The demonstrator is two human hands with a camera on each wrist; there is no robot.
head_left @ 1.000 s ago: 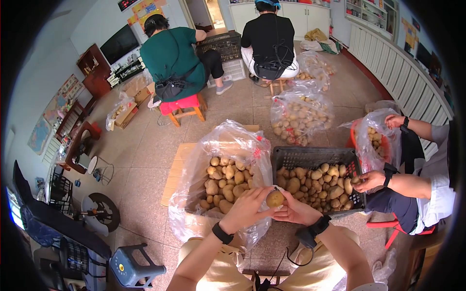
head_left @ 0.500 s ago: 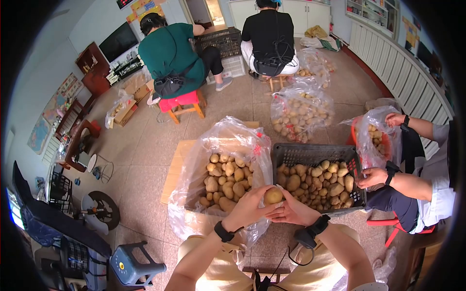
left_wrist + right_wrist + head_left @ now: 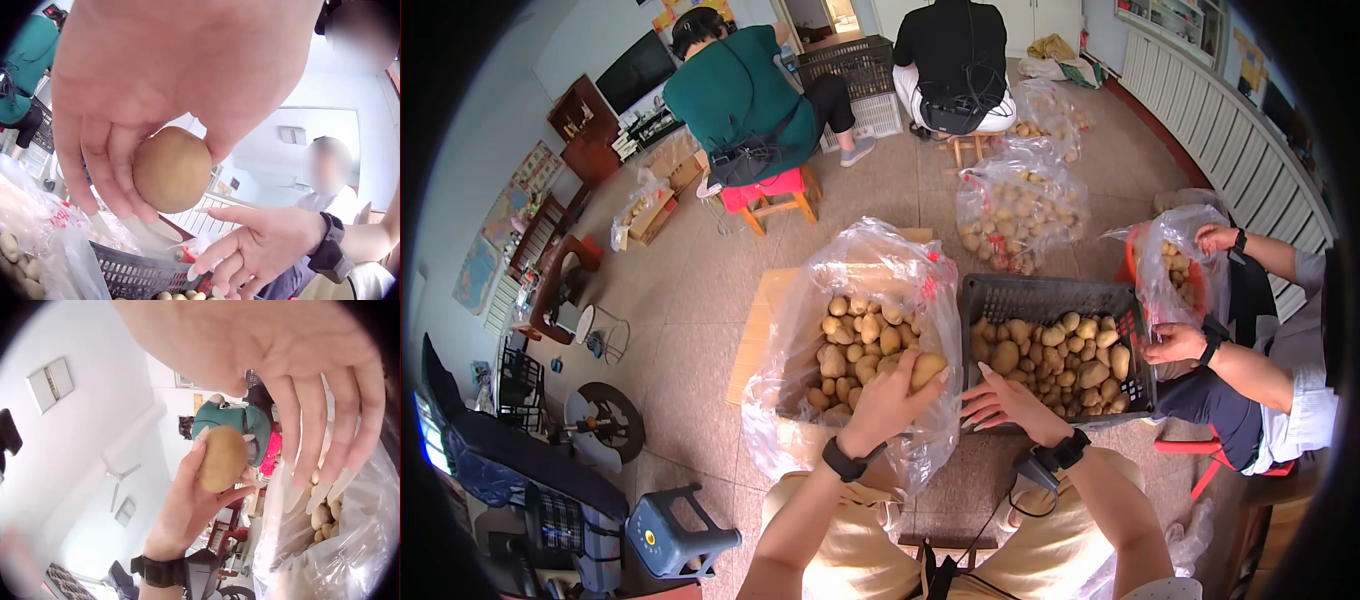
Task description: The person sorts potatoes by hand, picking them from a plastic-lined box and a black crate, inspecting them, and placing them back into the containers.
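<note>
My left hand [image 3: 886,400] grips a round, tan potato [image 3: 173,170] between thumb and fingers, above the near right part of a box lined with clear plastic [image 3: 800,300]. Potatoes [image 3: 862,340] of mixed sizes lie inside that lining. My right hand [image 3: 1012,405] is apart from the potato, its fingers spread and nothing in it, over the near left corner of a black plastic crate [image 3: 1050,292]. More potatoes [image 3: 1090,375] fill the crate's bottom. In the right wrist view the held potato [image 3: 223,459] sits in the left hand's fingertips, beyond the right hand's straight fingers [image 3: 306,425].
At the right, another person's hand [image 3: 1175,343] is by the crate's edge, near a red bucket [image 3: 1135,260] with a plastic bag. A tied bag of potatoes [image 3: 1020,220] stands beyond the crate. Two people sit farther off on stools. A blue stool [image 3: 680,535] is at lower left.
Both hands were together around the potato. The left hand has carried it left and slightly up, toward the lined box, while the right hand has let go and spread its fingers.
</note>
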